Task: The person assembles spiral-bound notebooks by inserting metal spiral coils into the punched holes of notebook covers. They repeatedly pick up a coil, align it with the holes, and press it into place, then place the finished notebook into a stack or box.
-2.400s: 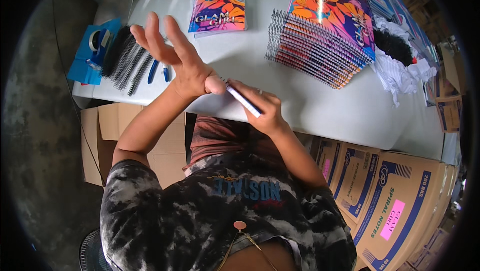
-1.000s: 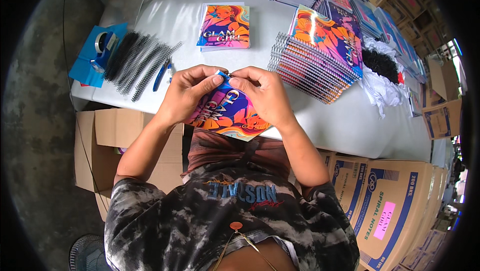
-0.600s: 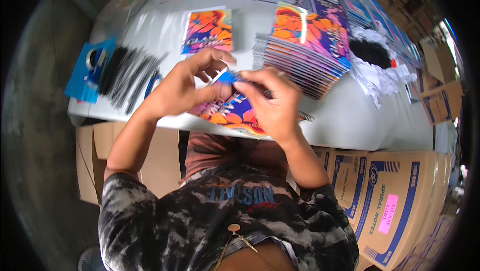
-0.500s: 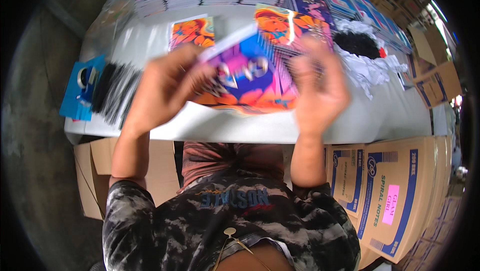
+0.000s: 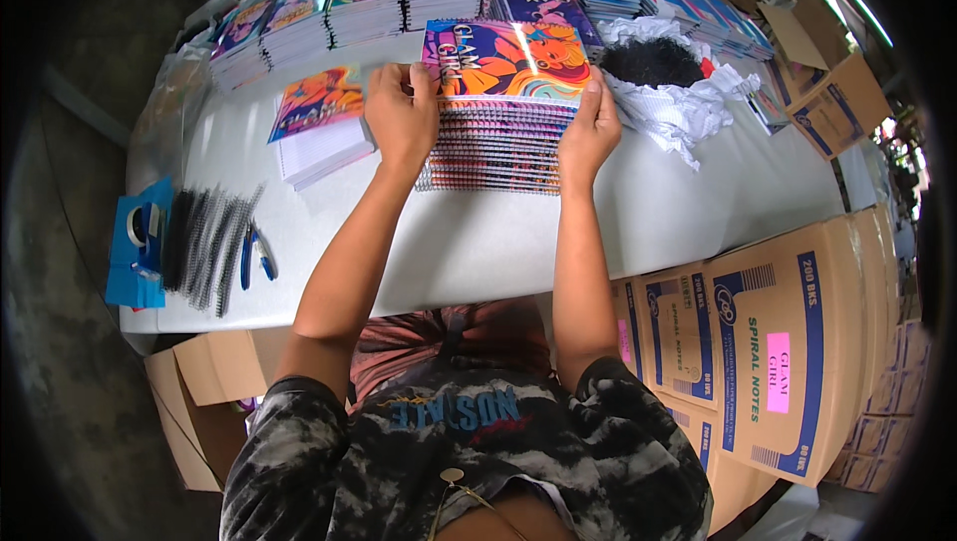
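Observation:
A spiral notebook [image 5: 513, 60] with a colourful illustrated cover lies level on top of a stack of notebooks [image 5: 488, 147], whose coiled edges face me. My left hand [image 5: 402, 114] grips its left edge, thumb on top. At the opposite edge my right hand [image 5: 590, 132] is closed, its thumb against the cover's corner. Left of the stack sit loose white page blocks [image 5: 324, 154] with a bright cover sheet [image 5: 317, 102] on them, close to my left hand.
Black plastic coils [image 5: 209, 247] and blue-handled pliers [image 5: 256, 254] lie at the left, beside a blue piece with a tape roll [image 5: 145, 225]. Notebook stacks [image 5: 364, 12] line the far side. Crumpled paper [image 5: 658, 117] holds a black tangle [image 5: 653, 62]. Cartons [image 5: 768, 361] stand right.
The notebook, tilted between both hands before, now lies flat on the stack. Both hands have moved farther from me to its sides. The whole view has shifted.

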`<state>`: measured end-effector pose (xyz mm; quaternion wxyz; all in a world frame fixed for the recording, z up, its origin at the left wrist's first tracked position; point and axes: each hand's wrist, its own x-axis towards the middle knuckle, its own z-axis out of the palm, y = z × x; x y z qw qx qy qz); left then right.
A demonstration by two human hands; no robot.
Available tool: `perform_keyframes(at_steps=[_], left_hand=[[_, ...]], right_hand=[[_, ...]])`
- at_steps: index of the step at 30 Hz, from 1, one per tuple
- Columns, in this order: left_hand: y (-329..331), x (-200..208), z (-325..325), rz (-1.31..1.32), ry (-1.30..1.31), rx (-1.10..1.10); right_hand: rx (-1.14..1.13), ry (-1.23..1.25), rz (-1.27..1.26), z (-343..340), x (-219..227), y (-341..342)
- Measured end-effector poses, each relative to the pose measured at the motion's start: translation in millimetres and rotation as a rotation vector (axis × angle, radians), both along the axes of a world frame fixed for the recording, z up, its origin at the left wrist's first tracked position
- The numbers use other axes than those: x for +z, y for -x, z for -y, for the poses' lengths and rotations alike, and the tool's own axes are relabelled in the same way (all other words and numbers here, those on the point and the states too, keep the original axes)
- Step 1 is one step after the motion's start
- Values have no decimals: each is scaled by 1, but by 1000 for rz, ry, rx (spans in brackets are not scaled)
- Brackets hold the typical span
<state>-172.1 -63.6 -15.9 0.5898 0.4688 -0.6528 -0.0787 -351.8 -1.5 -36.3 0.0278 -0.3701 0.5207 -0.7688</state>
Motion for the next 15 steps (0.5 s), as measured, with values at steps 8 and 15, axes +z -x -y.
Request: perform_keyframes(at_steps=[8, 15], left_hand=[[-150, -67, 74, 1027, -574, 90], [-150, -73, 71, 858, -516, 92]], right_hand=[[-241, 16, -181, -24, 6, -11], [317, 316, -619, -34, -9, -132]])
